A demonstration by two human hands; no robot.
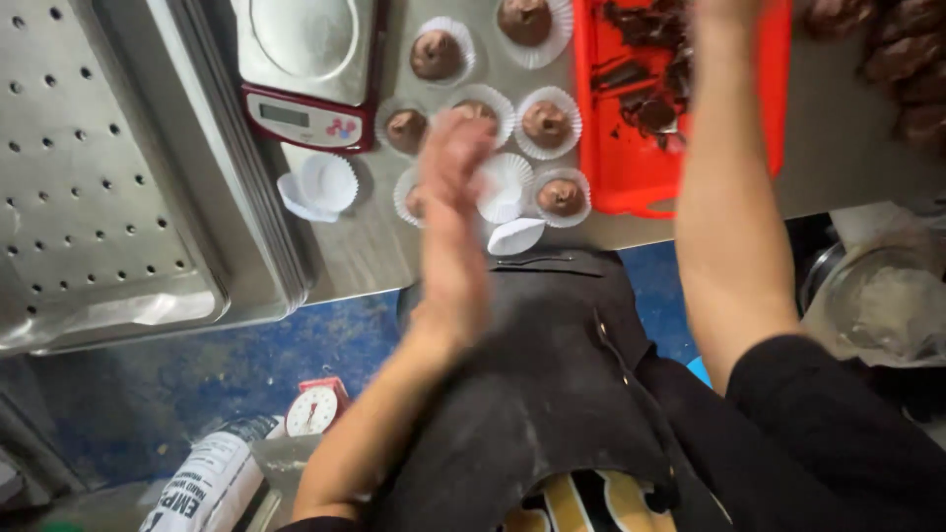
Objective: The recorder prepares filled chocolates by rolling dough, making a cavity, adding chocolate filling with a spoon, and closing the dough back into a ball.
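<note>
Gleaming steel worktop [365,246] (blue floor [148,384] beneath), crowded with paper-cupped chocolates [545,123].

Landmark: scale [310,69], standing on the counter [365,251]. Right of the scale, filled paper cups [547,123] in a cluster; farther right, a tray [631,167] holding broken pieces. Just below the scale, empty paper cups [320,185]. Left of the scale, a perforated sheet pan [89,167]. Left hand [455,212] raised over the cups right of the scale; right forearm [724,197] across the tray.
</note>
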